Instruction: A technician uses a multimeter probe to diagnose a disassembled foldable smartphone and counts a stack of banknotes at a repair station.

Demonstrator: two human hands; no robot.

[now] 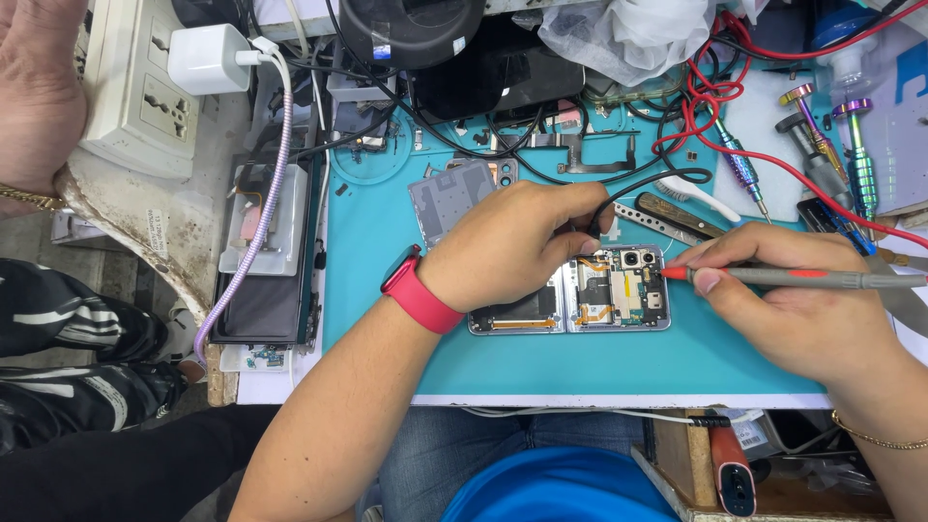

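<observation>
Opened foldable phone lies centre frame on blue mat, back cover off, boards and camera exposed. Left hand (pink watch at wrist) rests on phone, fingers pinched round black probe lead. Right hand at right grips grey probe pen-style, red tip touching phone's upper right corner. Screwdrivers upper right on surface. White charger in socket, upper left.
</observation>
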